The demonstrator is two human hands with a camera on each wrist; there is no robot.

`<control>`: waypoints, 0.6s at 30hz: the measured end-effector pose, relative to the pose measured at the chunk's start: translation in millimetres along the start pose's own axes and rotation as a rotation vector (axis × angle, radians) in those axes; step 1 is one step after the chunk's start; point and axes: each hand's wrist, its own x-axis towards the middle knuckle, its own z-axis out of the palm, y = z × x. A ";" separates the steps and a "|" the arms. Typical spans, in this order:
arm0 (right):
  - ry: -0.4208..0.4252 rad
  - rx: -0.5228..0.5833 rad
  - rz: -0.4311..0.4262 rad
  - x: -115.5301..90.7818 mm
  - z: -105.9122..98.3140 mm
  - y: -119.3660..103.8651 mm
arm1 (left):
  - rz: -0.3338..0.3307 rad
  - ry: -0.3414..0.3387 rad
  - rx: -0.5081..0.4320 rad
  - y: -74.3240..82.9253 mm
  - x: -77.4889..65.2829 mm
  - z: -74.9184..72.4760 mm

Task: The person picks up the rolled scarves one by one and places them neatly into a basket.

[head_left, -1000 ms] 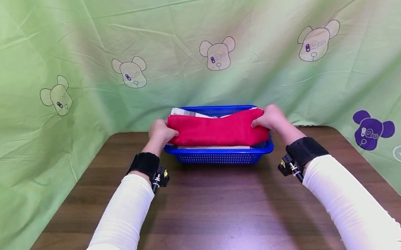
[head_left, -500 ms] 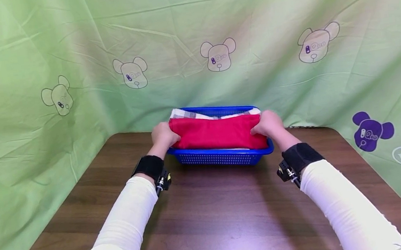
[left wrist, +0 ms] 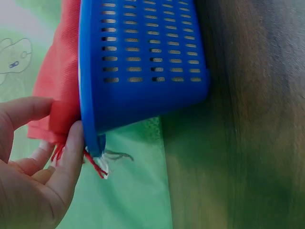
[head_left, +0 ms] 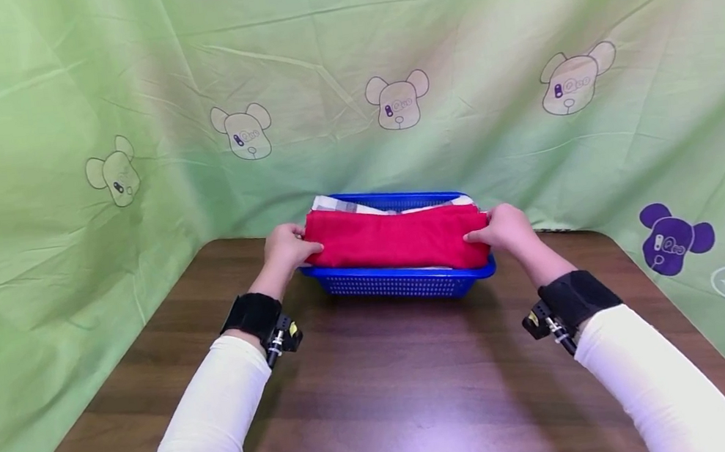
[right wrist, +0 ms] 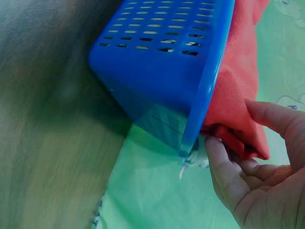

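A folded red scarf (head_left: 397, 238) lies across the top of a blue basket (head_left: 402, 284), over white-and-grey checked fabric (head_left: 350, 205). My left hand (head_left: 287, 249) holds the scarf's left end, thumb on top and fingers at its underside. In the left wrist view, red fringe (left wrist: 97, 164) hangs by the basket's rim. At the other end, my right hand (head_left: 507, 229) holds the scarf's right end, thumb on its face. The right wrist view shows the scarf's folded layers (right wrist: 233, 140) between thumb and fingers, just outside the rim.
The basket stands at the far side of a brown wooden table (head_left: 379, 386). Close behind it hangs a green curtain (head_left: 319, 61) with printed bear heads, which also runs along both sides. Each wrist wears a black strap with a small camera.
Both hands have moved slightly outward, the right one more clearly. The red scarf has come down a little onto the basket and is spread to its ends.
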 end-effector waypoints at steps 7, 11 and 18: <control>0.002 0.056 -0.047 -22.8 -7.0 9.7 | 0.017 0.025 -0.084 -6.3 -16.3 -11.8; 0.056 0.048 -0.146 -41.6 -1.7 8.1 | 0.197 0.109 0.113 -12.0 -33.2 -11.9; 0.171 -0.011 -0.351 -84.9 20.0 -8.8 | 0.484 0.163 0.326 -14.0 -78.2 6.0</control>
